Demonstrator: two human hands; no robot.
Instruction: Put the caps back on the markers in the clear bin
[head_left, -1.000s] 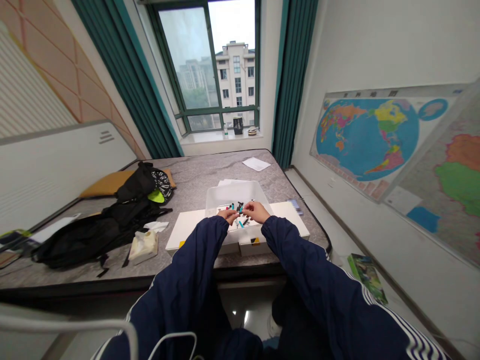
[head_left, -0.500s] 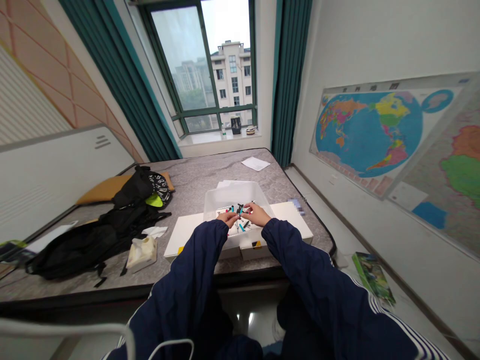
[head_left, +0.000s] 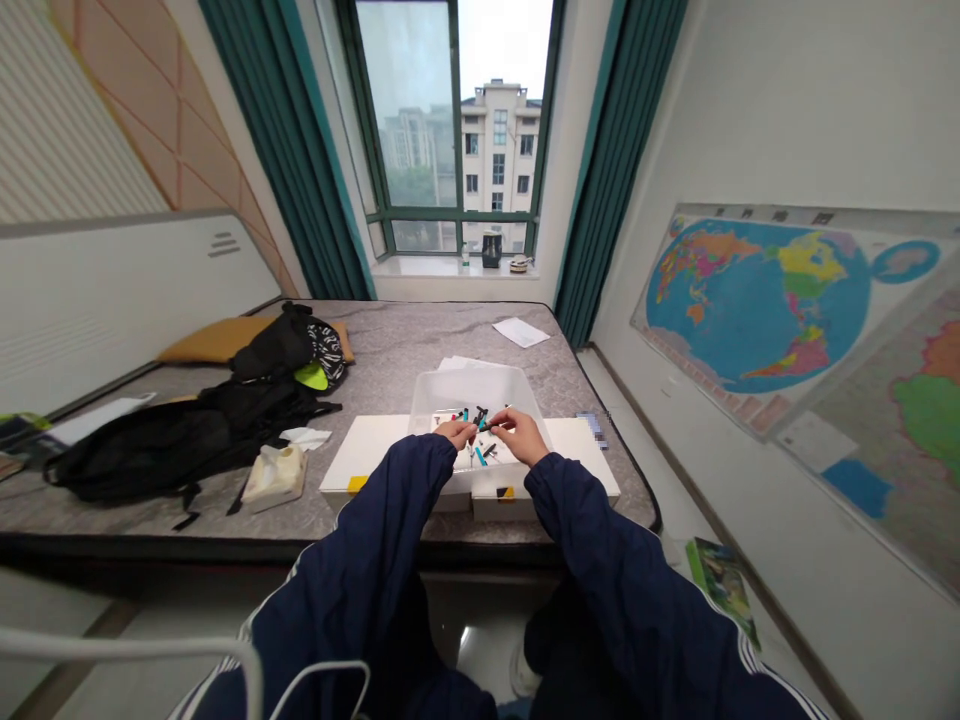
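Observation:
Both hands meet over a clear plastic bin (head_left: 427, 395) that holds several small black, teal and red pieces. My left hand (head_left: 458, 432) pinches the left side of a small dark piece (head_left: 481, 418) with teal on it. From the right, the thumb and fingers of my right hand (head_left: 519, 434) close on a thin black piece beside it. Whether the two pieces are joined cannot be made out. Below the hands, a teal piece (head_left: 481, 456) lies in the bin.
White boxes (head_left: 360, 450) lie under and beside the bin. A tissue pack (head_left: 276, 476) and a black backpack (head_left: 172, 440) are to the left. Paper sheets (head_left: 520, 333) lie farther back, and a white cable (head_left: 135, 648) crosses the lower left.
The camera view has shifted and levelled. My right hand has drawn slightly away from my left, and a thin black piece now shows between its fingertips.

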